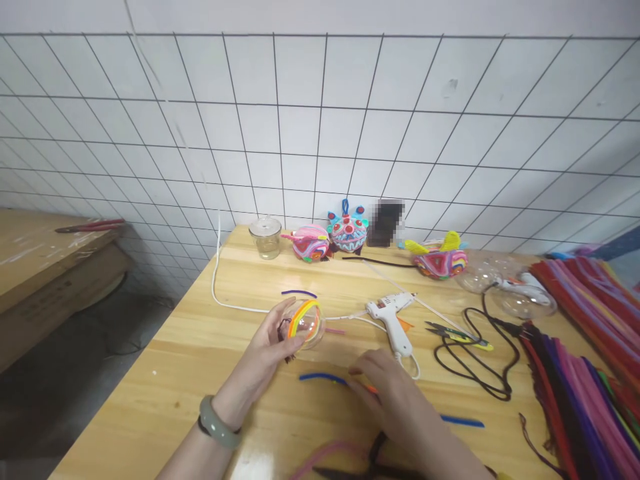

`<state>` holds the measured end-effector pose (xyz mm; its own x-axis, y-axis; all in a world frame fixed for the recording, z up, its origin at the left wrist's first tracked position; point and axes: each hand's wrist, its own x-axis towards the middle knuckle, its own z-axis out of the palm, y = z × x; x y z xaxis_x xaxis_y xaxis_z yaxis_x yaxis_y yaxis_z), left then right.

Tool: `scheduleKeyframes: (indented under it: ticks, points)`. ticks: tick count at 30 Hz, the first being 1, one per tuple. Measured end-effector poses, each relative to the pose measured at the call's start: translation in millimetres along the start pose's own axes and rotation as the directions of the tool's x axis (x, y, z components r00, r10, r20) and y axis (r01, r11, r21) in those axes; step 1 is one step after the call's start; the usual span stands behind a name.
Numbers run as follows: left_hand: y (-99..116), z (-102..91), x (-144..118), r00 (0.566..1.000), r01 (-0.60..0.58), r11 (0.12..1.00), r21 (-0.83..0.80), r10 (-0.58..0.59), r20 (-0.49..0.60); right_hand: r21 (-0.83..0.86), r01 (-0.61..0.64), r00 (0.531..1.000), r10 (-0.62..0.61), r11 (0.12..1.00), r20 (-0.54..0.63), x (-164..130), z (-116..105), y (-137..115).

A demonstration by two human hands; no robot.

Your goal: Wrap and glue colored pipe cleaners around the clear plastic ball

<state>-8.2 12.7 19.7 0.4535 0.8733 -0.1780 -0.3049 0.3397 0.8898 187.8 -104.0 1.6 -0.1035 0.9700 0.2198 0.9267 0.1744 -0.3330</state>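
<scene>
My left hand (267, 350) holds a clear plastic ball (306, 323) wrapped with yellow and orange pipe cleaners, lifted just above the wooden table (200, 373). A grey band sits on that wrist. My right hand (387, 387) rests palm down on the table, fingertips touching a blue pipe cleaner (320, 377) and a small orange piece beside it. A white hot glue gun (393, 317) lies just beyond my right hand, its white cord running left across the table.
Colourful pipe-cleaner figures (347, 231) and a glass jar (266, 237) stand along the tiled wall. Small snips (457, 333), a black cable (475, 360), clear ball halves (525, 300) and a large pile of pipe cleaners (585, 353) lie to the right. A cardboard box (45, 267) sits left.
</scene>
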Motion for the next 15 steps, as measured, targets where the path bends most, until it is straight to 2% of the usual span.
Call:
scheduleKeyframes:
  ticks: [3, 8, 12, 15]
  points:
    - [-0.6, -0.2, 0.2, 1.0, -0.008, 1.0, -0.009, 0.008, 0.011, -0.029, 0.043, 0.998, -0.041, 0.999, 0.05, 6.9, 17.4, -13.7]
    - [-1.0, -0.7, -0.3, 1.0, 0.02, 1.0, -0.006, -0.02, 0.007, -0.059, 0.097, 0.99, -0.09, 0.994, 0.108, 13.2, 36.5, -15.7]
    - [0.3, 0.2, -2.2, 0.999, 0.038, 0.999, 0.001, -0.038, 0.0, -0.004, 0.098, 0.988, -0.097, 0.995, 0.124, 9.4, 22.3, -10.6]
    - [0.1, 1.6, -4.2, 0.997, 0.064, 0.998, -0.005, -0.064, 0.042, 0.157, 0.046, 0.994, -0.061, 0.987, 0.093, 7.0, 0.4, -7.3]
